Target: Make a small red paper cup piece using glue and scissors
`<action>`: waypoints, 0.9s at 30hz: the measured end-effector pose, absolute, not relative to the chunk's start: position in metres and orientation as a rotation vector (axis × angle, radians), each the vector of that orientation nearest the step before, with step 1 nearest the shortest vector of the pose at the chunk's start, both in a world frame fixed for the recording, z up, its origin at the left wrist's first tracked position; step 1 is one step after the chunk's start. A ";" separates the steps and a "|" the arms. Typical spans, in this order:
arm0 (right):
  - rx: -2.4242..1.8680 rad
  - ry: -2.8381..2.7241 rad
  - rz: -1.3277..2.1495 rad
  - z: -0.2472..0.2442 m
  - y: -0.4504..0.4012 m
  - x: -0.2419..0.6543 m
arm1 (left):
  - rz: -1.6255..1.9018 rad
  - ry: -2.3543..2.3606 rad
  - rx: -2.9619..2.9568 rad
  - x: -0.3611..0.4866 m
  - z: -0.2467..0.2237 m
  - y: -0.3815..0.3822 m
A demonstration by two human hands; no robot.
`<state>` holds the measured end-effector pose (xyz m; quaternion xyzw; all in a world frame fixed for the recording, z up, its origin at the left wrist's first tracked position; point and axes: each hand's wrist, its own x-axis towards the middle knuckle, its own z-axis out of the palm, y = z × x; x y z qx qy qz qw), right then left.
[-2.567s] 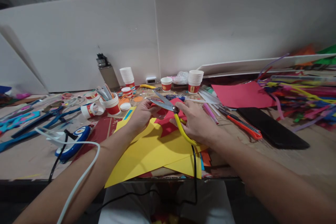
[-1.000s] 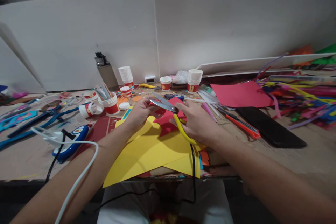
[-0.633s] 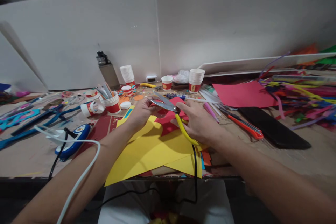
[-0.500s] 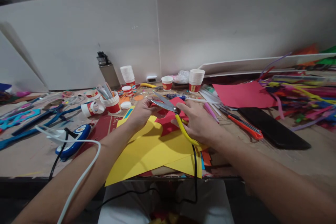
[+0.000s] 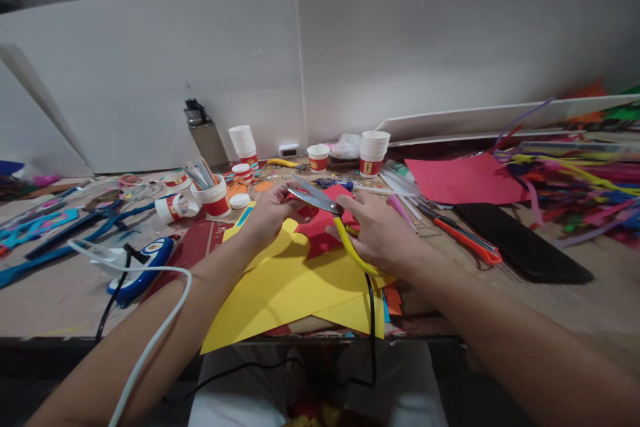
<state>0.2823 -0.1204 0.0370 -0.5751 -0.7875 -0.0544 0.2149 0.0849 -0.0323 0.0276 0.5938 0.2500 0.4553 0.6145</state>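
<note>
My right hand (image 5: 375, 227) is closed round the yellow handles of a pair of scissors (image 5: 345, 243). The parted metal blades point left, toward my left hand (image 5: 273, 213). Red paper (image 5: 320, 233) lies under the blades and reaches to both hands. My left fingers are pinched at its left end, partly hidden behind the blades. Whether the blades touch the paper, I cannot tell. Beneath the hands, yellow paper sheets (image 5: 270, 293) overhang the table's front edge.
Paper cups (image 5: 374, 153) stand along the back, and one cup (image 5: 213, 197) holds pens. To the right lie a red sheet (image 5: 460, 177), an orange utility knife (image 5: 470, 240) and a black phone-like slab (image 5: 525, 243). A white cable (image 5: 155, 340) crosses my left forearm.
Hands, scissors and red paper keep nearly the same positions. The view has shifted only very slightly.
</note>
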 end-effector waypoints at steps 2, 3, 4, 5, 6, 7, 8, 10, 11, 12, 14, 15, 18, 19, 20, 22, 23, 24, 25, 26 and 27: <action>-1.575 -2.179 -0.145 0.036 -0.120 0.282 | 1.053 0.578 1.366 0.085 0.027 -0.032; -1.560 -2.178 -0.139 0.036 -0.119 0.282 | 1.055 0.579 1.369 0.085 0.026 -0.031; -1.544 -2.177 -0.132 0.036 -0.119 0.282 | 1.056 0.579 1.375 0.085 0.025 -0.031; -1.530 -2.178 -0.125 0.036 -0.119 0.282 | 1.056 0.580 1.382 0.085 0.025 -0.030; -1.520 -2.180 -0.119 0.036 -0.119 0.282 | 1.055 0.582 1.389 0.085 0.024 -0.030; -1.514 -2.179 -0.115 0.036 -0.119 0.282 | 1.053 0.584 1.395 0.085 0.024 -0.029; -1.510 -2.180 -0.111 0.036 -0.119 0.282 | 1.050 0.585 1.401 0.085 0.024 -0.029; -1.511 -2.178 -0.107 0.035 -0.119 0.282 | 1.044 0.581 1.408 0.084 0.024 -0.029; -1.512 -2.177 -0.109 0.035 -0.119 0.282 | 1.043 0.580 1.408 0.084 0.025 -0.029; -1.511 -2.177 -0.114 0.035 -0.119 0.282 | 1.042 0.580 1.406 0.084 0.025 -0.030; -1.508 -2.180 -0.118 0.035 -0.118 0.282 | 1.037 0.581 1.405 0.084 0.026 -0.030; -1.508 -2.180 -0.117 0.035 -0.118 0.282 | 1.034 0.582 1.409 0.084 0.027 -0.031; -1.523 -2.184 -0.127 0.034 -0.118 0.283 | 1.025 0.580 1.436 0.084 0.028 -0.031; -1.531 -2.187 -0.137 0.034 -0.118 0.283 | 1.023 0.583 1.443 0.083 0.029 -0.032; -1.538 -2.192 -0.148 0.034 -0.118 0.283 | 1.020 0.589 1.448 0.083 0.029 -0.032; -1.550 -2.200 -0.170 0.034 -0.118 0.283 | 1.014 0.605 1.451 0.083 0.030 -0.032; -1.555 -2.202 -0.180 0.034 -0.118 0.283 | 1.013 0.615 1.451 0.083 0.031 -0.033; -1.558 -2.204 -0.190 0.034 -0.119 0.283 | 1.012 0.622 1.452 0.083 0.031 -0.033; -1.563 -2.205 -0.198 0.034 -0.119 0.283 | 1.013 0.625 1.452 0.083 0.032 -0.033; -1.570 -2.206 -0.204 0.034 -0.119 0.283 | 1.015 0.622 1.451 0.083 0.032 -0.033; -1.577 -2.204 -0.207 0.034 -0.119 0.283 | 1.017 0.614 1.447 0.083 0.032 -0.033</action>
